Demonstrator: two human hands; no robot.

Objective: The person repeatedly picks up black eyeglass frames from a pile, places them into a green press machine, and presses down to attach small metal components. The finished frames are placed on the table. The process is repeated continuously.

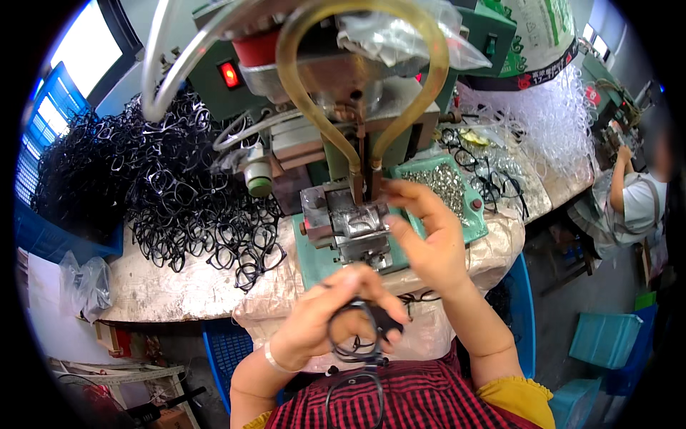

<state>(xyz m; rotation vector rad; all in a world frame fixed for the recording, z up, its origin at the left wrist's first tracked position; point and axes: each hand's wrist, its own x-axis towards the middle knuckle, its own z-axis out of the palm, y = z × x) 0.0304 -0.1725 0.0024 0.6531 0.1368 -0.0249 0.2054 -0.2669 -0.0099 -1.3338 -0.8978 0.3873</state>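
Note:
Below the machine, my left hand (323, 314) is closed on a black eyeglass frame (350, 350), which hangs down in front of the checked apron; a dark piece shows beside its fingers. My right hand (432, 239) is at the right side of the metal fixture (361, 222), its thumb and fingers apart and curved around that corner. Nothing is visible between them. Directly above the fixture, two copper-coloured electrode tips (366, 187) come down, each joined to a yellowish hose (289, 79).
A large heap of black eyeglass frames (171, 179) covers the table's left side. Right of the machine stands a green tray (475, 229) of small metal parts. Clear plastic pieces (536, 114) are piled beyond it. Blue crates (229, 357) are below; another person (636, 193) sits far right.

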